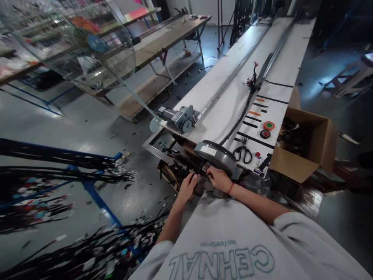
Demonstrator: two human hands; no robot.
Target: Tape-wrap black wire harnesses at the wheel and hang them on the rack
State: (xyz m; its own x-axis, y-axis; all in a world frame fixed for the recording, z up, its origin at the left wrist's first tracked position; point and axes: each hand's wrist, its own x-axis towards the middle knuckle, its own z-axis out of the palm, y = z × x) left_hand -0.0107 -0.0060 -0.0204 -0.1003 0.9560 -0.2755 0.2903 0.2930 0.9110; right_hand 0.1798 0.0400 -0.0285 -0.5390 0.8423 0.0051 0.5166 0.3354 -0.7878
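Note:
At the near end of the long white table, both my hands work just below a round grey-and-black reel (214,152) with a white label. My left hand (188,186) is closed, pinching a dark strip (199,168) that runs up toward the reel. Close to its right, my right hand (220,179) has curled fingers under the reel's edge; what they grip is hidden. A black wire harness (241,118) stretches from behind the reel up the table to a cluster of connectors (251,82). Black-handled scissors (243,153) lie right of the reel.
An orange tape roll (268,125) and a black tape roll (265,134) lie on the white table (201,97). A motor unit (180,118) sits at its left corner. Right stands an open cardboard box (300,159); left, a fan (96,42) and blue racks (99,198) hung with harnesses.

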